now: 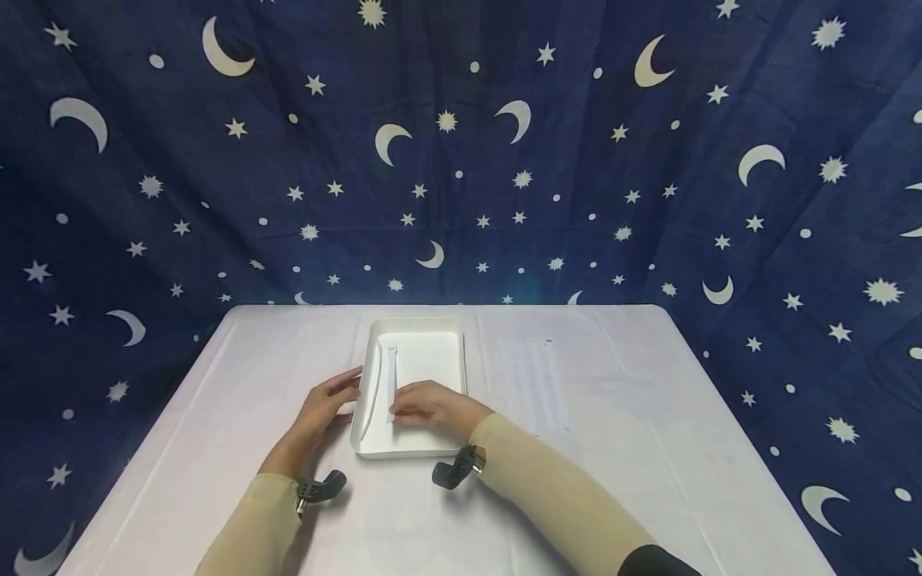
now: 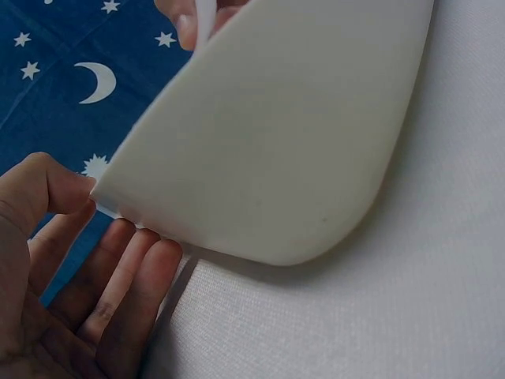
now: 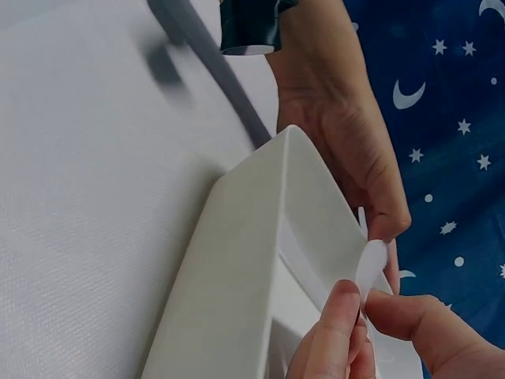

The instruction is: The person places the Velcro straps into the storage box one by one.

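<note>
A shallow white rectangular tray [image 1: 432,330] lies on the table, left of its middle. At the tray's left side, my left hand [image 1: 322,408] holds the edge, its fingertips [image 2: 162,257] against the outer wall. Inside the tray a thin, slightly curved white strip [image 1: 371,392] runs along the left wall. Right beside it, a flat white strip [image 1: 392,372] with a wider far end is pinched near its close end by my right hand [image 1: 432,404]. The thumb and index finger meet on this strip [image 3: 371,264] in the right wrist view.
Several faint translucent strips [image 1: 536,388] lie on the white tablecloth [image 1: 634,448] to the right of the tray. A dark blue curtain [image 1: 461,200] with moons and stars hangs behind the table. Black wrist camera mounts [image 1: 457,468] stick out below the hands.
</note>
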`<state>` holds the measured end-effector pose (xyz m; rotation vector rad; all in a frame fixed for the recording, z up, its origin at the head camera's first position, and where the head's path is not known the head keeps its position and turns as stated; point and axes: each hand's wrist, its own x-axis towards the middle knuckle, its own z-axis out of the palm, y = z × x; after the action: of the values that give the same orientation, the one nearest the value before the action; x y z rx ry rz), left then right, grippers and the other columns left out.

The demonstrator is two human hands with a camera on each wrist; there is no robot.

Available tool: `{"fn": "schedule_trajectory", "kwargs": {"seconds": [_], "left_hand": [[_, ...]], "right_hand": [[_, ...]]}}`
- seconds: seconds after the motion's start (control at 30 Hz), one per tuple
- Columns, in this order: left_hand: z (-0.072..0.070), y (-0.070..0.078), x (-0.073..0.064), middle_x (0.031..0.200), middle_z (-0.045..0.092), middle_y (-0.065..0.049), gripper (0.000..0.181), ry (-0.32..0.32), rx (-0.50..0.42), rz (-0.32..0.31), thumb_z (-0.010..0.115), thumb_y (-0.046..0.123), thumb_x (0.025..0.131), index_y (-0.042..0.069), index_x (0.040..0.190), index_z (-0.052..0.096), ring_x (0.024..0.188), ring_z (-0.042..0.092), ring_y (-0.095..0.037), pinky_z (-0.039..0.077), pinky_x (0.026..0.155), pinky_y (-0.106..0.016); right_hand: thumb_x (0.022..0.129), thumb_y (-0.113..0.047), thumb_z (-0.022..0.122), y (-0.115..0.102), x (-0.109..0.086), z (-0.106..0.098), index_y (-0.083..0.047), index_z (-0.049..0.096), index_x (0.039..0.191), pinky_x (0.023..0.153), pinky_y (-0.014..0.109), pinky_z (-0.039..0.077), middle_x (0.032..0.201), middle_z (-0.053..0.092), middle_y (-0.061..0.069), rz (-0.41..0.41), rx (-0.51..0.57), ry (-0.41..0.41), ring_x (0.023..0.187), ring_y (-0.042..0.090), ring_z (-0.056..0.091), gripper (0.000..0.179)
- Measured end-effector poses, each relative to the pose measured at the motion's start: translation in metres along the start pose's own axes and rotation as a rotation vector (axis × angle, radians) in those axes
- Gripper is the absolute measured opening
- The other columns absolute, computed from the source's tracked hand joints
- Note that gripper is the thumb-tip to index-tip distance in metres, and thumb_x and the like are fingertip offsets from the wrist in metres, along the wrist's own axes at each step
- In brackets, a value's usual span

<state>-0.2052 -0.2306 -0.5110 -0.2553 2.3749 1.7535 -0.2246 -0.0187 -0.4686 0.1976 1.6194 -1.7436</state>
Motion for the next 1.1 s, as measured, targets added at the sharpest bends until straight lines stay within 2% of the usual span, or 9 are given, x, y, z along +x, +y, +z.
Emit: {"fn": "schedule_trajectory", "kwargs": {"seconds": [0.17,0.4,0.63,0.87,1.1], "left_hand": [[0.0009,-0.0005,-0.0001,0.150,0.045,-0.019,0.058,0.007,-0.014,0.003,0.059,0.019,0.092,0.015,0.148,0.045,0.133,0.048,-0.040,0.059,0.092,-0.039],[0.0014,-0.0002,-0.0001,0.149,0.045,-0.020,0.058,0.003,-0.038,-0.004,0.059,0.017,0.091,0.014,0.148,0.045,0.132,0.049,-0.040,0.060,0.089,-0.036],[0.0013,-0.0001,0.0000,0.148,0.046,-0.021,0.059,0.002,-0.038,0.003,0.060,0.017,0.092,0.013,0.148,0.045,0.132,0.049,-0.039,0.060,0.089,-0.037],[0.0011,0.0009,-0.0014,0.149,0.045,-0.020,0.059,-0.004,-0.052,0.003,0.060,0.018,0.092,0.014,0.148,0.045,0.133,0.049,-0.039,0.060,0.089,-0.036],[0.0014,0.0013,-0.0004,0.150,0.045,-0.018,0.059,0.003,-0.042,-0.007,0.059,0.017,0.091,0.015,0.148,0.045,0.133,0.048,-0.039,0.060,0.088,-0.035]], "right_hand": [[0.083,0.012,0.064,0.0021,0.0015,0.0020,0.008,0.057,0.123,0.086,0.029,0.060,0.090,0.063,0.011,-0.001,0.000,0.007,0.083,0.020,0.068,0.040],[0.084,0.011,0.065,0.0021,0.0040,0.0027,0.007,0.060,0.118,0.079,0.026,0.062,0.086,0.063,0.009,0.000,-0.022,0.007,0.072,0.016,0.066,0.034],[0.085,0.011,0.064,0.0011,0.0033,0.0033,0.009,0.058,0.115,0.077,0.025,0.062,0.078,0.063,0.008,-0.012,-0.032,-0.002,0.065,0.015,0.065,0.031],[0.084,0.010,0.066,0.0011,-0.0010,0.0039,0.006,0.061,0.104,0.075,0.029,0.062,0.075,0.065,0.010,-0.039,-0.106,0.008,0.061,0.014,0.066,0.021],[0.083,0.010,0.066,0.0034,-0.0022,0.0046,0.006,0.062,0.101,0.075,0.031,0.063,0.072,0.065,0.010,-0.057,-0.148,0.028,0.061,0.015,0.067,0.019]]}}
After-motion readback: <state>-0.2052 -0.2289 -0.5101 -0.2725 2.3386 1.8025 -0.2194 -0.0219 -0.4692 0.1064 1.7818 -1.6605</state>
